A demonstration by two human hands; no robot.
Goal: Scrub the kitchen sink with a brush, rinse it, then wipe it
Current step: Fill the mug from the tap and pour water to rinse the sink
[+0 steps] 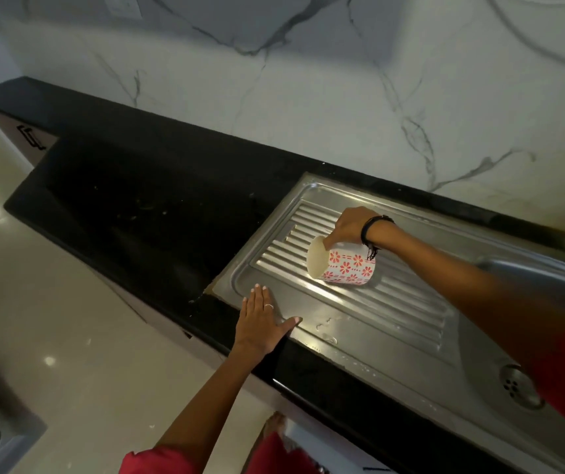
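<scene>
1. The right hand (351, 227) reaches across the ribbed drainboard (393, 302) of the steel sink (308, 333) and pinches the rim of a cup (342, 265) with red flowers on white, thumb inside the mouth. The cup is tipped on its side, mouth facing left, its lower wall touching the ridges.
2. The left hand (260, 323) lies flat with straight fingers and thumb spread wide, palm down over the sink's front left corner, where the steel rim meets the black counter (137, 206). It holds nothing.
3. The sink's basin lies at the right edge of the view, largely behind the right forearm; only its drain (517, 388) and part of the curved basin wall show.
4. A few water drops (325, 328) sit on the flat steel just right of the left thumb.
5. Left of the sink the black counter runs long and bare to its far corner; its front edge drops to a pale glossy floor (69, 336).
6. Behind the sink a narrow counter strip meets the marble-veined wall (274, 97), so room beyond the cup is tight.
7. No brush is in view.
</scene>
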